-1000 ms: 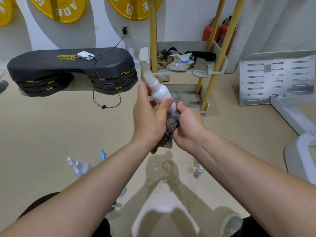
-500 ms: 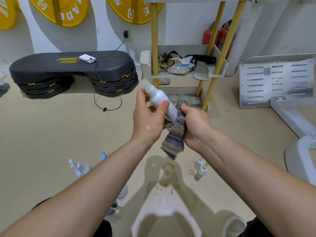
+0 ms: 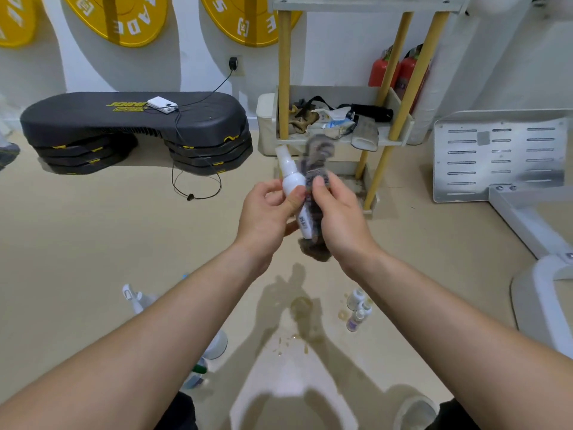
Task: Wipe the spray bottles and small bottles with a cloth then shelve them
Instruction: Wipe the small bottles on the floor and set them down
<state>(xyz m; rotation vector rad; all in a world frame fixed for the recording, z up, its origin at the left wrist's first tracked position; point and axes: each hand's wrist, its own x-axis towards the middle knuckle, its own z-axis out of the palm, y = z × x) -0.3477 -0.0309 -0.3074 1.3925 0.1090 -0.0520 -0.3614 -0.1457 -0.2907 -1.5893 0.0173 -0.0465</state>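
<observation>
Here, left fingers (image 3: 263,190) grip the white bottle (image 3: 290,179), right fingers (image 3: 319,185) clutch the cloth (image 3: 315,251), above the stained floor (image 3: 124,231).

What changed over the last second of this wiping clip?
The right hand has swept the cloth up from the base of the white bottle to near its cap; the bottle now stands more upright. The left hand still grips it, and the small bottles on the floor have not moved.

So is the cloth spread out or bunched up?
Bunched up. The right hand grips the cloth gathered against the white bottle, with loose ends sticking out above and below the hand.
</observation>
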